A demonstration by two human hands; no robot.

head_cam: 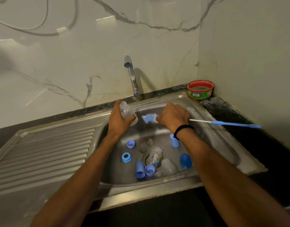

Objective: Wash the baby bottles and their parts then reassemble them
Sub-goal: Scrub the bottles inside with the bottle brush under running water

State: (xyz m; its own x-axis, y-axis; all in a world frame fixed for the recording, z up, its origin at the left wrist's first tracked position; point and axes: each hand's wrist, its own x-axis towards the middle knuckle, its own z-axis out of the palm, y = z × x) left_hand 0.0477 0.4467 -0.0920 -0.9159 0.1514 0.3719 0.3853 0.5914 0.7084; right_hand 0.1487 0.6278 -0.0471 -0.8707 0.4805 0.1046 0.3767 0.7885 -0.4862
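Observation:
My left hand (pixel 119 119) grips a clear baby bottle (pixel 127 111) over the sink, its mouth turned to the right. My right hand (pixel 172 116) holds a blue bottle brush (pixel 150 118) near its bristle head, whose tip sits just right of the bottle mouth under a thin stream from the tap (pixel 132 76). The brush's handle (pixel 235 124) sticks out to the right. In the basin lie two more clear bottles (pixel 154 157) (pixel 168 166), blue rings (pixel 126 157) (pixel 130 143), blue caps (pixel 139 169) (pixel 174 140) (pixel 186 161) and clear teats (pixel 150 141).
The steel sink (pixel 211 128) has a ribbed drainboard (pixel 42 154) on its left. A red and green tub of dish soap (pixel 200 89) stands at the back right corner on the dark counter (pixel 239 115). Marble wall rises behind.

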